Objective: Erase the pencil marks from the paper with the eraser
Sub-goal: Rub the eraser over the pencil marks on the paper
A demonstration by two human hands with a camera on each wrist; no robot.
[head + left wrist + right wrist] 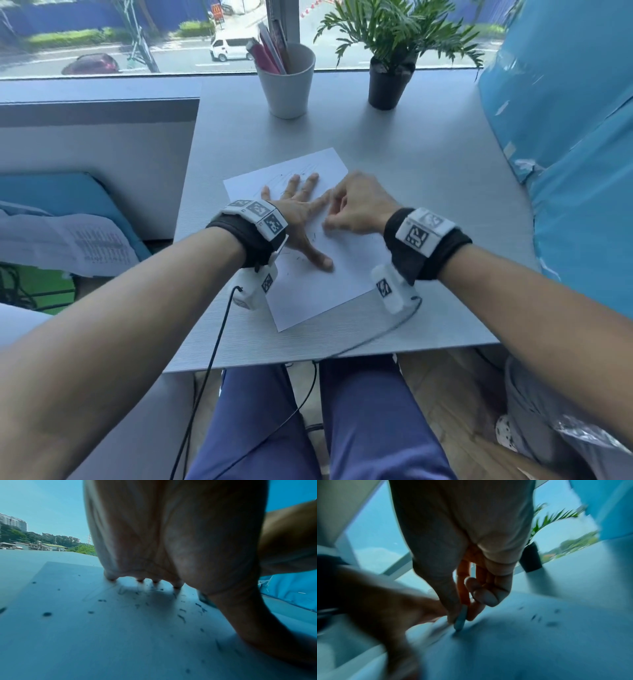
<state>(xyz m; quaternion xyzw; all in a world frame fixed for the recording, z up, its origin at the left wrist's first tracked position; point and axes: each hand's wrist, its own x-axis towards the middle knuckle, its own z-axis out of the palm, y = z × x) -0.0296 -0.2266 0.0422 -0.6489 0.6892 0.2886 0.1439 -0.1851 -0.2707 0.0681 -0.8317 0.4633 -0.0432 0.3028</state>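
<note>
My left hand (301, 212) lies flat with fingers spread on the paper (308, 294), pinning it to the table (411, 144). My right hand (356, 205) pinches the eraser (460, 616) between thumb and fingers, its tip on the sheet just beside my left forefinger. Faint pencil marks (305, 168) lie farther off, past my left fingertips, so I judge the eraser must work away from me.

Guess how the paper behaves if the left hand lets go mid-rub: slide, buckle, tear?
Likely slides: the paper is a single loose sheet on a smooth table, held only by the spread left hand. Probably buckles too: it looks thin and floppy, and the eraser pinched in the right hand pushes edge-on. Tearing seems less likely, but possible.
</note>
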